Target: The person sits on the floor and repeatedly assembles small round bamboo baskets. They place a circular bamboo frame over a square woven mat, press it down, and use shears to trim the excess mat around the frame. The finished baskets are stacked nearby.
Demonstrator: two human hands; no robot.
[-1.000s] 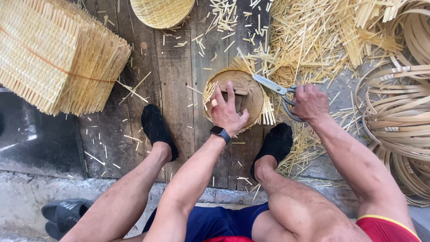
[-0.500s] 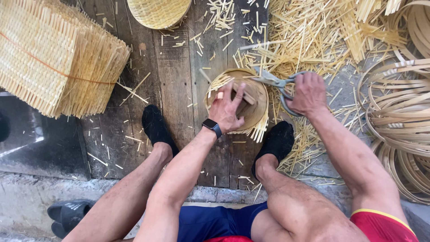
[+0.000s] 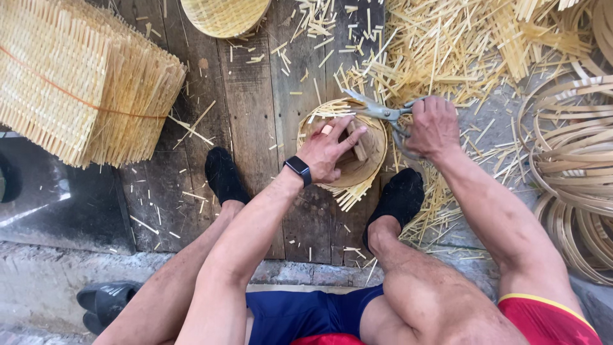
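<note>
A small woven basket (image 3: 357, 153) is kept on the wooden floor (image 3: 255, 108), between the two black-socked feet (image 3: 223, 176), so that it is fixed close to the body and cannot slide. The left hand (image 3: 329, 150) is laid flat inside the basket, with the fingers spread and pressed on the woven wall; nothing is gripped by it, the basket is only held down and steadied. A dark watch (image 3: 297, 170) is worn on this wrist. The right hand (image 3: 433, 126) is closed around the handles of metal scissors (image 3: 377, 110). The blades are pointed to the left and are placed over the far rim of the basket, where loose strip ends stand out; it seems the rim is held up to the blades in this way so that the ends can be reached. Whether the blades are open or shut cannot be told.

The basket is round and shallow, of pale yellow strips. Its rim is uneven, and a fringe of uncut ends is seen at the near side, by the right foot.

Many short cut strips (image 3: 447, 45) are scattered behind and to the right. A tied stack of woven mats (image 3: 76, 83) is placed at the left, coiled hoops (image 3: 568, 160) at the right, and another basket (image 3: 223, 13) at the top.
</note>
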